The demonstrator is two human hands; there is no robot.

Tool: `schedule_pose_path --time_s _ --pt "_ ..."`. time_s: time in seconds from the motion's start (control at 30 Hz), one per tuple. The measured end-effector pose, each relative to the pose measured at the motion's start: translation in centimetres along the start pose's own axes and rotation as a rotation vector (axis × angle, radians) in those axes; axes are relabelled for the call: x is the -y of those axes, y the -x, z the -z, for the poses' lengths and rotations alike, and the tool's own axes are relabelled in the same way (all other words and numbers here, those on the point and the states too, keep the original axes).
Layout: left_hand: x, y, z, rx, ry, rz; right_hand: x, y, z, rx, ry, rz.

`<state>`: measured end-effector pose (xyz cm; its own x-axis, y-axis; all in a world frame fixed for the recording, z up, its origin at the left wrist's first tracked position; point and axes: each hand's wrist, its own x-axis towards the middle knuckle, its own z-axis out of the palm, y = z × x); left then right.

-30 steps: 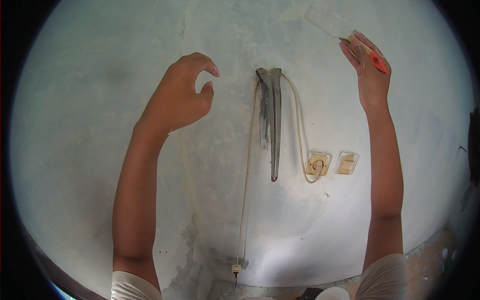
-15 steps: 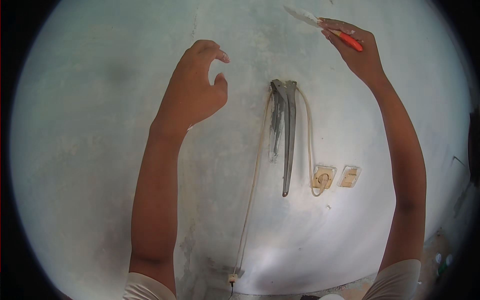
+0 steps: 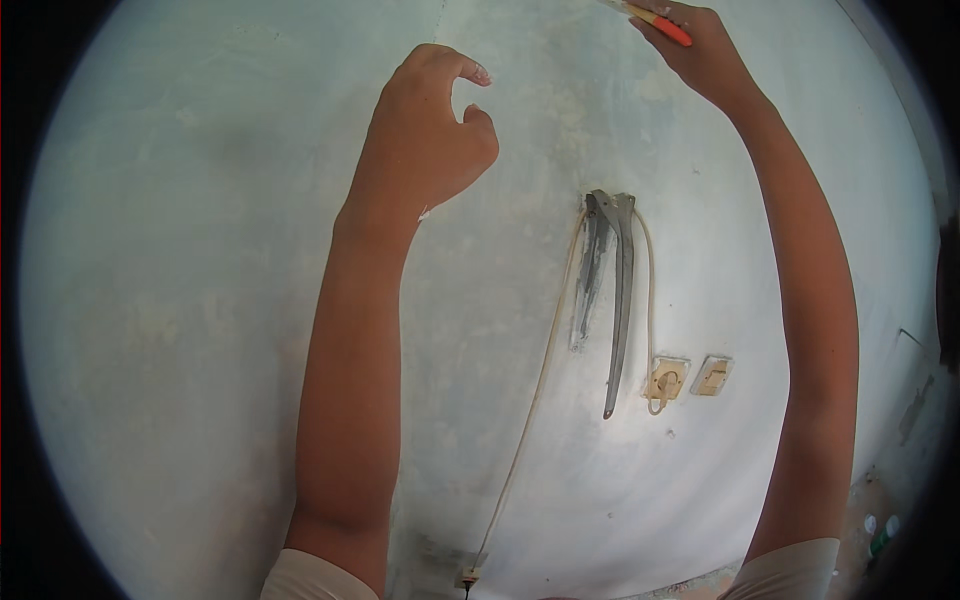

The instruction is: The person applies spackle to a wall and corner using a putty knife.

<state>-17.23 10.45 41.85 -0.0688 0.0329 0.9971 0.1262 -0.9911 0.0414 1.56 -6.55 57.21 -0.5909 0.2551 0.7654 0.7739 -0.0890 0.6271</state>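
My right hand [image 3: 703,52] is raised at the top right, closed round the orange handle of a putty knife [image 3: 670,29]. The blade points up and left, and most of it is cut off by the top edge of the picture. Over to the left, my left hand [image 3: 428,130] is held up in front of the wall, its index finger and thumb curved apart with nothing visible between them. Its other fingers are hidden behind the hand. White smears mark the left index fingertip and wrist. Pale, patchy bluish-green wall [image 3: 220,260] fills the background.
A grey metal bracket [image 3: 622,300] hangs on the wall between my arms, with a pale cable [image 3: 541,385] looped over its top. Right of it are a wall socket [image 3: 668,379] with a plug and a switch [image 3: 713,376]. A cable connector [image 3: 469,577] hangs low down.
The view has shifted, so the bracket and socket sit lower and further right. My right hand with the putty knife is higher and further left in the picture; my left hand keeps its curved shape.
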Motion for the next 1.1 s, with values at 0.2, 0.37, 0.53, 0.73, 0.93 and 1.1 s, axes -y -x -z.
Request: schedule_pose_path --time_s 0.2,0.37,0.53,0.73,0.93,1.1 --pt "1.2 0.3 -0.4 -0.025 0.035 0.025 0.9 -2.8 -1.1 0.144 -0.033 -0.163" --pt "1.7 0.0 -0.3 -0.047 0.042 -0.002 -0.7 -4.7 -2.6 0.080 -0.024 -0.033" --pt "2.1 0.0 0.0 -0.044 -0.002 -0.019 -0.9 -7.5 -4.5 0.073 0.031 -0.048" --pt "2.4 -0.3 0.5 -0.033 -0.031 -0.019 -2.7 -11.7 -7.5 0.011 0.073 0.000" --pt "1.6 -0.4 0.5 -0.018 0.019 -0.052 -8.4 -17.1 -11.6 0.014 0.383 0.221" --pt "1.5 0.0 0.8 -0.060 -0.001 -0.075 -6.2 -17.3 -11.5 0.126 0.304 0.150"
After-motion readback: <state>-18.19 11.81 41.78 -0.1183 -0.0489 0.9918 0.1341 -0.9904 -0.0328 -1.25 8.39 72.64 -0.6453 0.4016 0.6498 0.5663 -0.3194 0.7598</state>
